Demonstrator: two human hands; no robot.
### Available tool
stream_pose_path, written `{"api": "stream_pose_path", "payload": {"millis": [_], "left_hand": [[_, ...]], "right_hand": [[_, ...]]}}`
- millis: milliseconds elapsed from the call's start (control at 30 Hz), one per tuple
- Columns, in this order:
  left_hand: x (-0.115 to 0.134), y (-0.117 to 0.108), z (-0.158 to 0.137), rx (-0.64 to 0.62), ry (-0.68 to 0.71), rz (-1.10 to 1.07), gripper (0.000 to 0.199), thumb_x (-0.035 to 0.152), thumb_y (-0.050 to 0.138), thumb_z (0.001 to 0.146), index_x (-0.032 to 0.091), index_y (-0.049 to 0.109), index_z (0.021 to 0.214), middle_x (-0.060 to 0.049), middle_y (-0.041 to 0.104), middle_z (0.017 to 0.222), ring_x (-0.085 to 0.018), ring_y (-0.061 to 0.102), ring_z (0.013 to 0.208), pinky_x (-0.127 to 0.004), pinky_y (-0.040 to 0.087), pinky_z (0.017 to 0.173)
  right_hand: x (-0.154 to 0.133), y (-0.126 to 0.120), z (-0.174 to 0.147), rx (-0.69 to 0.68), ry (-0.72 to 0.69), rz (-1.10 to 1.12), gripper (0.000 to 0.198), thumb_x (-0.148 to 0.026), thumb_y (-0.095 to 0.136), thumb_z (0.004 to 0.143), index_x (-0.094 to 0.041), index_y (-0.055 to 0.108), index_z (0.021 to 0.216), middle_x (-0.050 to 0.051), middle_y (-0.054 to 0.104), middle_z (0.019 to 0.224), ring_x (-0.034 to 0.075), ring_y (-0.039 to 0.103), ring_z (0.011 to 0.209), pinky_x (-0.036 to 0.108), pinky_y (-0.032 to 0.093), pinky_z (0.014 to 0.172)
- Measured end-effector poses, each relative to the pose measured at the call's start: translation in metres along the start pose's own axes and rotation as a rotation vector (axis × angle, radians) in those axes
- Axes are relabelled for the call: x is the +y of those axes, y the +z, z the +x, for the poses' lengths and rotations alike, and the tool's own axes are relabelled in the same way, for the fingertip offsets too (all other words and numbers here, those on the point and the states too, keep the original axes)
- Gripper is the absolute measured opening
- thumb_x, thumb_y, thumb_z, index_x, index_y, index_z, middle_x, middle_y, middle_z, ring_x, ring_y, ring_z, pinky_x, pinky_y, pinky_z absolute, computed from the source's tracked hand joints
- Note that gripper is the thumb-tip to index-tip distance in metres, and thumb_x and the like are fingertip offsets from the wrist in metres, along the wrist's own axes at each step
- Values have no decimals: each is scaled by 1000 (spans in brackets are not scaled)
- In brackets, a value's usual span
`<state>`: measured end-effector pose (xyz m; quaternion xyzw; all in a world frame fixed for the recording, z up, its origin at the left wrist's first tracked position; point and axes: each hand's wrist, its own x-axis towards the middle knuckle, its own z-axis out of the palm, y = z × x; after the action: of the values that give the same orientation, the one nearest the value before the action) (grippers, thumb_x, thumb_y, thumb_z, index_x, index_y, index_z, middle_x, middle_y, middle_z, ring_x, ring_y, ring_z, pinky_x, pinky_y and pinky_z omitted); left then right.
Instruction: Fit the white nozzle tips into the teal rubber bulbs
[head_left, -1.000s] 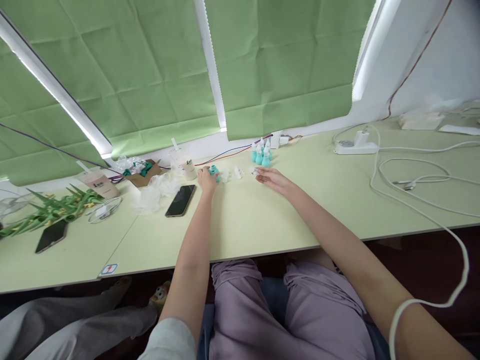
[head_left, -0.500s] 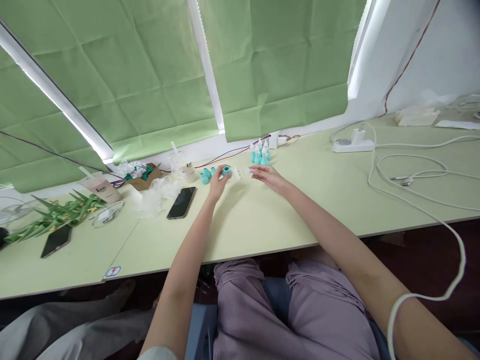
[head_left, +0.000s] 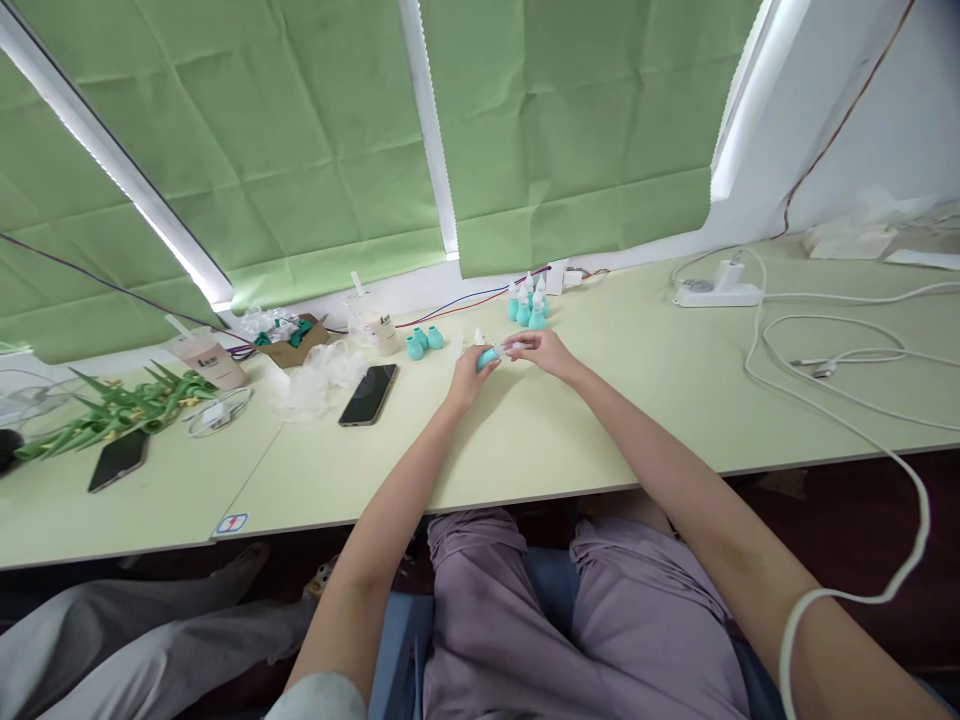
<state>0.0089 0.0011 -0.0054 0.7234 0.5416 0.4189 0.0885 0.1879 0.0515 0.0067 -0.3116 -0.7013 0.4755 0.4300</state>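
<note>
My left hand [head_left: 470, 376] is closed around a small turquoise rubber bulb [head_left: 487, 358], tilted with its opening to the right. My right hand [head_left: 545, 352] pinches a small clear-white nozzle [head_left: 516, 346] at the bulb's mouth; whether the two parts touch I cannot tell. Just behind my hands lie some small white pieces [head_left: 478, 338], partly hidden. To the left, several loose turquoise bulbs [head_left: 425, 341] stand on the table. Farther back, several turquoise bulbs with white pointed tips [head_left: 529, 303] stand upright in a group.
A phone [head_left: 368, 394] and a crumpled plastic bag [head_left: 321, 380] lie left, near a drink cup [head_left: 382, 334] and an open cardboard box [head_left: 297, 346]. A power strip [head_left: 718, 292] and white cables [head_left: 840, 350] are at right. Another person's legs [head_left: 172, 640] show at lower left.
My left hand has moved right with the bulb and turned it sideways. The bulb and the nozzle in my right hand are now close together. The view has shifted slightly.
</note>
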Motion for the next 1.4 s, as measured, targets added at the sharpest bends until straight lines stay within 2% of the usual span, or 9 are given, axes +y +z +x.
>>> {"api": "stream_pose_path", "payload": {"millis": [100, 200, 500, 733, 900, 1067, 1167, 1267, 1400], "left_hand": [[3, 0, -2, 17, -38, 34, 23, 25, 60, 83, 16, 63, 104, -6, 67, 104, -19, 60, 96, -30, 44, 88], [7, -1, -4, 56, -67, 63, 22, 26, 59, 84, 16, 65, 103, -7, 68, 105, -20, 61, 97, -30, 44, 88], [11, 6, -9, 46, -63, 132, 20, 25, 62, 82, 17, 69, 100, -7, 70, 103, -21, 62, 95, -31, 45, 87], [9, 11, -11, -61, -6, 238, 24, 19, 64, 79, 15, 69, 102, -11, 69, 102, -25, 61, 99, -37, 43, 92], [8, 16, -11, -118, 3, 291, 29, 20, 64, 79, 16, 68, 107, -10, 69, 100, -25, 59, 100, -37, 43, 92], [12, 19, -13, -151, 50, 372, 41, 15, 59, 80, 14, 60, 121, -12, 68, 97, -24, 58, 99, -37, 41, 93], [15, 22, -14, -136, 20, 370, 51, 14, 58, 80, 11, 52, 131, -13, 68, 96, -23, 58, 98, -37, 40, 94], [14, 25, -14, -92, -30, 277, 69, 11, 60, 76, 12, 38, 141, -8, 70, 92, -20, 60, 94, -34, 40, 93], [16, 24, -15, -18, -117, 77, 85, 10, 65, 71, 17, 27, 147, -1, 71, 85, -15, 61, 81, -27, 43, 85]], "right_hand": [[-1, 2, -1, 12, -47, -114, 35, -35, 70, 66, -14, 72, 94, 3, 67, 75, 12, 61, 71, 26, 49, 79], [-5, 5, -3, 27, -87, -170, 31, -33, 68, 69, -15, 73, 93, 4, 68, 82, 11, 61, 71, 24, 48, 77], [-8, 1, -7, -79, -43, -250, 27, -29, 68, 70, -13, 74, 91, 4, 67, 79, 9, 60, 65, 20, 45, 70], [1, -2, -3, -185, -98, -424, 23, -24, 63, 72, -15, 75, 90, 2, 66, 73, 7, 56, 60, 19, 41, 66], [3, -5, -3, -209, -98, -515, 24, -21, 60, 73, -16, 75, 91, 1, 65, 65, 7, 54, 61, 18, 39, 64], [0, -6, -4, -224, -71, -517, 27, -20, 60, 73, -16, 75, 94, 1, 62, 58, 8, 53, 61, 17, 39, 64], [-4, -8, -6, -238, -83, -517, 24, -20, 60, 73, -15, 76, 90, 1, 61, 58, 8, 53, 61, 17, 38, 63], [-9, -8, -7, -260, -50, -555, 21, -19, 60, 74, -14, 76, 87, 1, 59, 55, 8, 52, 57, 19, 38, 61], [-16, -6, -9, -212, 53, -565, 20, -16, 63, 72, -13, 76, 87, 2, 57, 50, 9, 51, 54, 21, 41, 63]]}}
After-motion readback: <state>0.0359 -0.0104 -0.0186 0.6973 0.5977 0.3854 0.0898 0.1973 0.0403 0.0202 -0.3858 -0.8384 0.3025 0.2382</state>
